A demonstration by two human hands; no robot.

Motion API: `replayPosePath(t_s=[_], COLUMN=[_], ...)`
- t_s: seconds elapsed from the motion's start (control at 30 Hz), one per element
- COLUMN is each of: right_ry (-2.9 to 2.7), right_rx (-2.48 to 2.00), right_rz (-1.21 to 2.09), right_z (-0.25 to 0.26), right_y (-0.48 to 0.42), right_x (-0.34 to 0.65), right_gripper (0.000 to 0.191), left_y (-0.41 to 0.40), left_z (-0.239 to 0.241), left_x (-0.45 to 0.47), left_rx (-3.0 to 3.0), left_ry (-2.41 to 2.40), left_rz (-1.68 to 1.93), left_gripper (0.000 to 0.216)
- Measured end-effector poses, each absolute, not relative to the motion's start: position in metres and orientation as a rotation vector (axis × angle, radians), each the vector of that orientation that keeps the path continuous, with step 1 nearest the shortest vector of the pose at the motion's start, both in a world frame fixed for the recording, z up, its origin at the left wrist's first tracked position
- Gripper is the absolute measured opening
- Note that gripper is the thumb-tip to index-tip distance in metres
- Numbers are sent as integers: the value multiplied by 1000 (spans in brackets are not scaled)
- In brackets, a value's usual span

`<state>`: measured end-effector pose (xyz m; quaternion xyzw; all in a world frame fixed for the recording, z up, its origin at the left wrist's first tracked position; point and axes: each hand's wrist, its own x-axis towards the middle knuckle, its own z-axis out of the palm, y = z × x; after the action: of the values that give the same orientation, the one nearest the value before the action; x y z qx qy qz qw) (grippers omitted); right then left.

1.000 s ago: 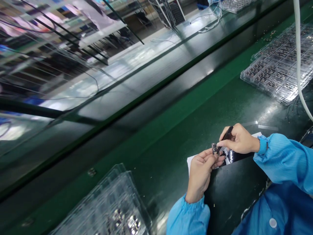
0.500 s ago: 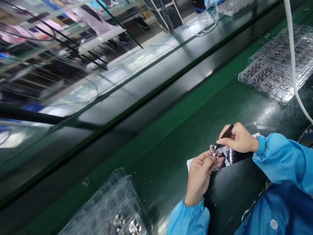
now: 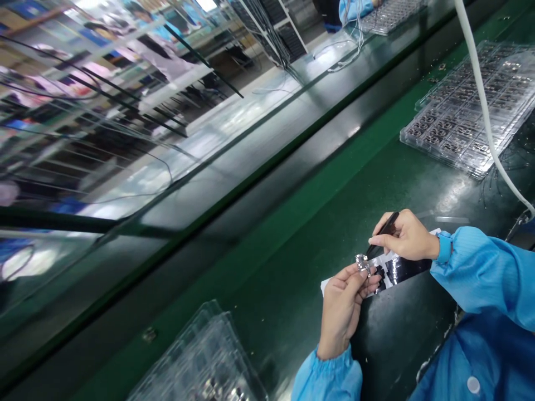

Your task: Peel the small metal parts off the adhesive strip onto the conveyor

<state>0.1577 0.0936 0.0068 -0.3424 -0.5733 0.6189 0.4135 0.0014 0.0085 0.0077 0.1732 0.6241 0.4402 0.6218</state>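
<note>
My left hand (image 3: pixel 340 309) pinches a small metal electronic part (image 3: pixel 361 262) between thumb and fingertips, held just above the bench. My right hand (image 3: pixel 407 236) grips dark tweezers (image 3: pixel 382 231), their tip touching or nearly touching the part. Under both hands lies a sheet of black stickers on white backing (image 3: pixel 397 268), resting on the dark green bench. Both arms wear blue sleeves.
A clear plastic tray of small parts (image 3: pixel 468 111) lies at the far right. A stack of clear trays (image 3: pixel 200 362) sits at the near left. A white hose (image 3: pixel 485 106) hangs across the right side. A dark conveyor strip (image 3: pixel 251 167) runs diagonally behind the bench.
The hands have stayed together with only a slight shift. The tweezers' tip has stayed at the part. The view has tilted a little, sliding the trays across the frame.
</note>
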Motion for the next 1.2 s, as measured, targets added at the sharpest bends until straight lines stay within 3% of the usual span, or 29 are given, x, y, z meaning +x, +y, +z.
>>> replayPosePath(t_s=[0.77, 1.1, 1.2], right_ry=[-1431, -1505, -1533], right_rx=[-850, -890, -896], right_rz=[1551, 1544, 1530], right_z=[6, -2, -4], right_y=[94, 92, 93], right_x=[157, 156, 155], right_gripper=[26, 18, 18], left_y=[3, 87, 99], left_z=[6, 36, 44], left_x=[4, -125, -158], left_rx=[399, 477, 477], left_ry=[1468, 1900, 2105], left_rz=[1122, 1525, 1574], left_gripper=[26, 4, 13])
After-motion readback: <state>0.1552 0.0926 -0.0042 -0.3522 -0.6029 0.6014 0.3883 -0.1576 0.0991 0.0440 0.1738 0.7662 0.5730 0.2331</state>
